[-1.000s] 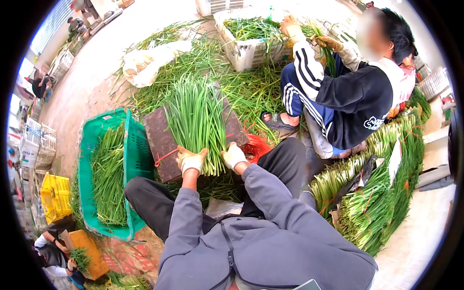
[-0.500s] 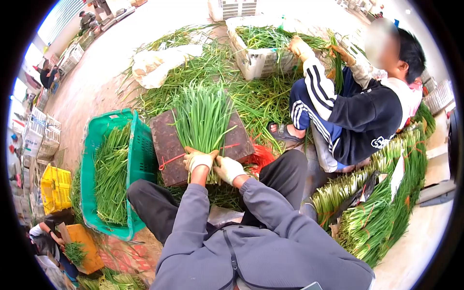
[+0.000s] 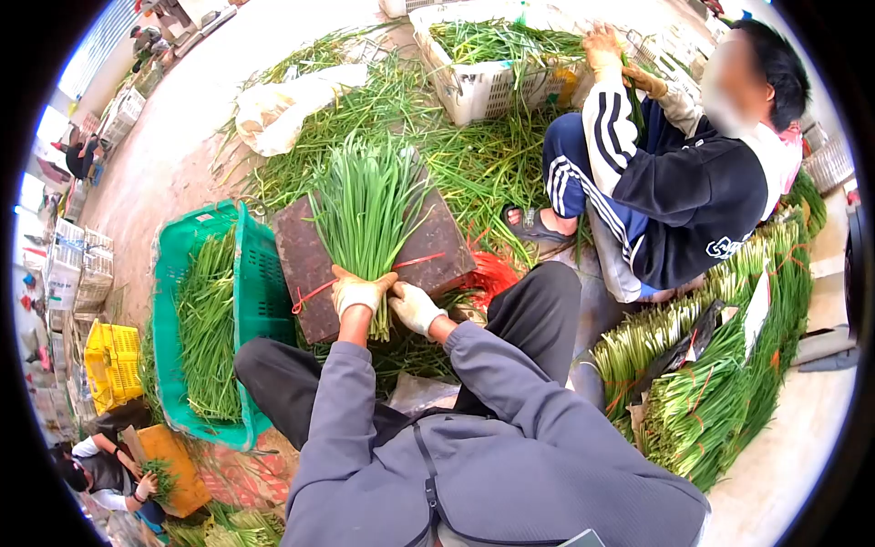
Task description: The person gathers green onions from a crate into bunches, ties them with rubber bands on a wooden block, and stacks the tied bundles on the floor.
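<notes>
While holding the green bunch over the dark block, grips its lower end with the left hand, likely to keep it together. Rests the right hand, half-curled, at its other side; cannot tell whether gripping any. Has a red tie across the block, and the green crate just beside, seemingly for easy reach.
</notes>
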A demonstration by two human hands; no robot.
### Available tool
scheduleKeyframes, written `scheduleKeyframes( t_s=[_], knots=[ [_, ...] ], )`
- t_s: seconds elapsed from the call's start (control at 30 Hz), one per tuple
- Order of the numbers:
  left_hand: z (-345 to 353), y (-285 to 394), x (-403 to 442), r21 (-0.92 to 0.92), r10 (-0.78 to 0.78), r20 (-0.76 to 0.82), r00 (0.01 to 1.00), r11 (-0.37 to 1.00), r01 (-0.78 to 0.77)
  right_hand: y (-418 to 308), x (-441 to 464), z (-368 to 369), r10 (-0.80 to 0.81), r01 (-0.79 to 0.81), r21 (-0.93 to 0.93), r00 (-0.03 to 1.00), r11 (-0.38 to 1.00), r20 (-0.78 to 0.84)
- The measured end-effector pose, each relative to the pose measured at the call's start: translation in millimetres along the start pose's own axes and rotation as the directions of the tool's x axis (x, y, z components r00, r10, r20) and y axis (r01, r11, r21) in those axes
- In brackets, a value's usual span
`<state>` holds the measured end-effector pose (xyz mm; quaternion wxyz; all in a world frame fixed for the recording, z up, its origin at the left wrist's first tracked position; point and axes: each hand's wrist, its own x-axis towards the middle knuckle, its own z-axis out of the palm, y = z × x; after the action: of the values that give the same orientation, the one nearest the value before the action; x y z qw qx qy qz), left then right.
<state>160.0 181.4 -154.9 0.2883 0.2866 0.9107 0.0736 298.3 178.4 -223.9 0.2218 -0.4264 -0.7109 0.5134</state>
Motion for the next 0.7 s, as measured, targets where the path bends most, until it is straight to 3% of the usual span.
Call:
scheduleKeyframes(
  t_s=[0.03, 0.07, 0.1, 0.17, 0.23, 0.3, 0.4, 0.7],
  knots=[
    [0, 7, -6, 0.083, -0.032, -0.012, 0.999, 0.996, 0.033, 2, -1, -9, 0.06, -0.065, 0.074, 0.996, 0.995, 0.071],
    [0, 13, -15, 0.116, -0.053, -0.02, 0.998, 0.992, 0.055, 4, 4, -23, 0.094, -0.091, -0.027, 0.981, 0.996, 0.168],
    [-1, 22, -21, 0.143, -0.072, -0.032, 0.997, 0.987, 0.076, -1, 0, -35, 0.136, -0.14, 0.012, 0.976, 0.99, 0.168],
    [4, 27, -23, 0.192, -0.101, -0.062, 0.993, 0.975, 0.111, 8, -2, -48, 0.161, -0.174, -0.094, 0.978, 0.98, -0.13],
    [6, 27, -22, 0.195, -0.081, -0.073, 0.994, 0.976, 0.094, 5, 4, -54, 0.201, -0.293, -0.197, 0.901, 0.936, -0.384],
    [6, 28, -25, 0.192, -0.075, -0.104, 0.992, 0.977, 0.094, 2, 16, -62, 0.181, -0.298, -0.306, 0.916, 0.904, -0.358],
    [6, 29, -25, 0.217, -0.101, -0.109, 0.989, 0.968, 0.123, -2, 32, -65, 0.186, -0.232, -0.525, 0.973, 0.819, -0.14],
    [1, 12, -41, 0.205, -0.04, -0.082, 0.996, 0.977, 0.057, -20, 1, -75, 0.283, -0.192, -0.638, 0.958, 0.745, 0.042]
  ],
)
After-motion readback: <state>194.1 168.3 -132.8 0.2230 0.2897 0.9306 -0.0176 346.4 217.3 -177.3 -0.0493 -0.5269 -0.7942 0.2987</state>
